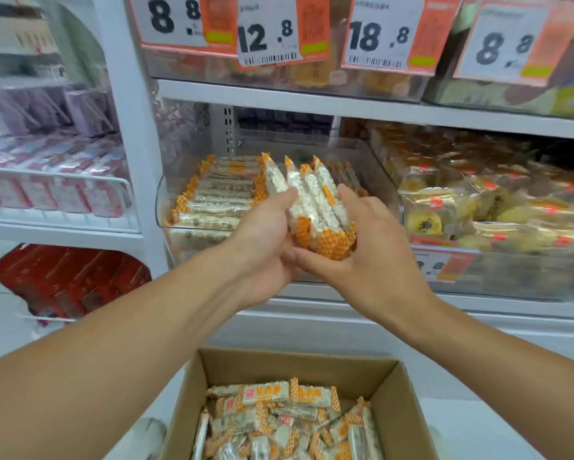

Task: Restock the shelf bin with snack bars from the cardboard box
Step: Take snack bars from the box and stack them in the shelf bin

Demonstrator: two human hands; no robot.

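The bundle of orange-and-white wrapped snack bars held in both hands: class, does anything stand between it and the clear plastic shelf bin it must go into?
Nothing visible does. Both hands, left and right, hold the bundle of orange-and-white wrapped snack bars just before the clear plastic shelf bin, whose right half looks open.

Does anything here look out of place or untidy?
Nothing looks damaged or spilled. Bars in the cardboard box lie jumbled, while those in the shelf bin are stacked neatly. Both hands, left hand and right hand, hold a bundle of bars.
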